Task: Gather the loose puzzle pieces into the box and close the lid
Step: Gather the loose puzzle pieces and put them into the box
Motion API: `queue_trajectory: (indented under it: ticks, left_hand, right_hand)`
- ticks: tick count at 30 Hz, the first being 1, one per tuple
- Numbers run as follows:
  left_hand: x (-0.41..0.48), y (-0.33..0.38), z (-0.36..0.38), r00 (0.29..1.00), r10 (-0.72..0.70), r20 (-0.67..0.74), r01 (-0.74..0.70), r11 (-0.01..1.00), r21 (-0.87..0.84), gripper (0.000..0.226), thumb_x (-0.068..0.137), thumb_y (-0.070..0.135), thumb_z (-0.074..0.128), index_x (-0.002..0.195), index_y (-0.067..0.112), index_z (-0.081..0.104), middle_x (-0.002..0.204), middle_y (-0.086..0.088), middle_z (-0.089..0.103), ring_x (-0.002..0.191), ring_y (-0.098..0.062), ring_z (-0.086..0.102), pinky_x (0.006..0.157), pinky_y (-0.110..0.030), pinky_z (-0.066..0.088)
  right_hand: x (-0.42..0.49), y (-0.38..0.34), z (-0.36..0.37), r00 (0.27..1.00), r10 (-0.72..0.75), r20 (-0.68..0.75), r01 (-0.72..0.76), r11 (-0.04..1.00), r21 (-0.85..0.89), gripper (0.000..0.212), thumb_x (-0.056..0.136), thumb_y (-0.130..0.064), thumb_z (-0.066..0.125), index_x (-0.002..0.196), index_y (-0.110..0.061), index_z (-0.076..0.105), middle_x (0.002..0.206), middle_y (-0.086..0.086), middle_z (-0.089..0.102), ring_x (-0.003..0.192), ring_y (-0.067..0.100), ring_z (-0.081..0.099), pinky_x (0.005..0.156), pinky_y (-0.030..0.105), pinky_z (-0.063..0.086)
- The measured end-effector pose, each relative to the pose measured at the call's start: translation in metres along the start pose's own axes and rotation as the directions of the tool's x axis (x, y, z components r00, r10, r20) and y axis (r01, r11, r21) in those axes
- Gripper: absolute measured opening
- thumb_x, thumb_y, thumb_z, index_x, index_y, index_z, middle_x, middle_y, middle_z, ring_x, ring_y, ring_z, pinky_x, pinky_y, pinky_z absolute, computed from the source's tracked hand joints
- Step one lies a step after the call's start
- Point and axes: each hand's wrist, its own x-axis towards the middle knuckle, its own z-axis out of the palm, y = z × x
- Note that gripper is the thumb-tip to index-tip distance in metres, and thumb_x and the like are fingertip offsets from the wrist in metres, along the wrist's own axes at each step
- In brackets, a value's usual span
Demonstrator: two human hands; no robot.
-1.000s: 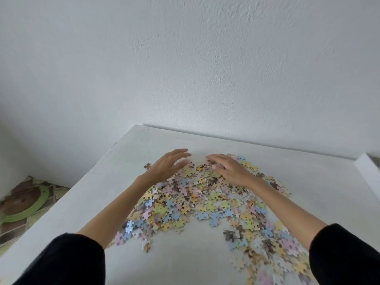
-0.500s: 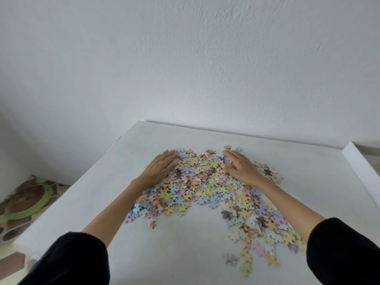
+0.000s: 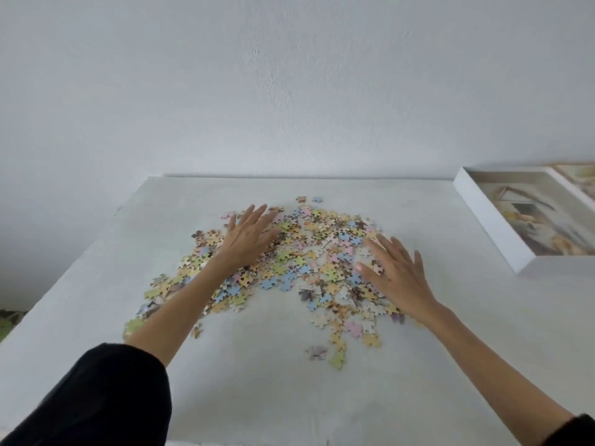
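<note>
Leftmost, at the frame's lower edge beyond the table (image 3: pixel 96 252), a sliver of green and brown floor covering (image 3: pixel 8 320) shows, too cut off to identify. Two bare forearms reach out of two black sleeves (image 3: pixel 106 397), the right sleeve barely entering at the bottom corner. The left hand (image 3: pixel 248 236) lies palm down with fingers spread wide on the left part of the puzzle pieces (image 3: pixel 309 252), holding nothing. One loose heap of these pastel pieces, far too many to count, spreads across the middle of the table, with a few strays apart from it: two at the far edge and a couple nearer the person. The left forearm hides some of the pieces beneath it. The right hand (image 3: pixel 399 275) is also flat and open, fingers splayed, resting on the heap's right side and gripping nothing; it looks slightly blurred. Well apart to the right, one white shallow box (image 3: pixel 489 220) sits open on the table, its inside showing a pale printed picture that is hard to make out; its right end is cut off by the frame. No piece can be seen inside it. The table is plain white with a matte surface, set against a bare white textured wall (image 3: pixel 289 91)
</note>
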Motion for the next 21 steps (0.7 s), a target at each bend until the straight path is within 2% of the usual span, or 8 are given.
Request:
queue_trajectory:
  ticks: [2,6,12,18,21]
  left_hand:
    - [0.005,-0.003,0.008,1.0,-0.014,0.02,0.014,1.0,0.019,0.061,0.092,0.058,0.018,0.146,0.032,0.017,0.157,0.001,0.006,0.145,-0.02,0.0,0.116,-0.052,-0.002]
    - [0.011,-0.006,0.017,0.997,-0.021,0.076,0.019,0.999,0.034,0.06,0.092,0.058,0.018,0.146,0.034,0.015,0.157,0.001,0.005,0.145,-0.022,0.002,0.115,-0.053,-0.001]
    - [0.012,-0.007,0.019,0.997,-0.015,0.072,0.013,0.999,0.035,0.06,0.091,0.058,0.017,0.147,0.034,0.014,0.157,0.001,0.007,0.145,-0.021,0.005,0.115,-0.052,0.0]
    - [0.009,-0.003,0.017,0.998,0.002,0.059,-0.005,0.999,0.052,0.057,0.094,0.053,0.018,0.147,0.031,0.016,0.157,0.0,0.01,0.145,-0.022,0.007,0.116,-0.051,0.003]
    - [0.008,0.0,0.014,0.998,0.009,0.056,-0.012,0.998,0.054,0.056,0.095,0.051,0.019,0.147,0.03,0.017,0.157,0.0,0.01,0.145,-0.022,0.007,0.116,-0.051,0.004]
  right_hand:
    - [-0.025,0.013,0.002,0.999,0.043,0.0,-0.043,0.999,0.03,0.105,0.054,-0.092,-0.007,0.144,-0.04,0.009,0.156,-0.008,0.0,0.143,0.013,-0.01,0.114,0.045,-0.007]
    - [-0.051,0.02,0.005,0.999,0.044,-0.015,-0.043,0.998,0.053,0.093,0.062,-0.089,0.0,0.143,-0.044,-0.003,0.156,-0.008,-0.006,0.142,0.011,-0.013,0.113,0.035,-0.009]
    - [-0.045,0.005,0.019,1.0,0.014,0.025,-0.013,0.997,-0.072,0.092,0.07,-0.081,0.013,0.144,-0.034,-0.014,0.153,-0.002,-0.022,0.141,0.015,-0.021,0.112,0.031,-0.014]
    - [-0.025,-0.008,0.025,0.999,0.031,-0.006,-0.032,0.996,-0.083,0.095,0.069,-0.081,0.005,0.146,-0.028,-0.01,0.154,0.006,-0.019,0.142,0.021,-0.018,0.11,0.031,-0.015]
    - [-0.014,-0.013,0.028,0.999,0.034,-0.003,-0.034,0.997,-0.067,0.103,0.061,-0.086,-0.006,0.147,-0.029,-0.008,0.154,0.008,-0.017,0.142,0.023,-0.017,0.109,0.032,-0.014]
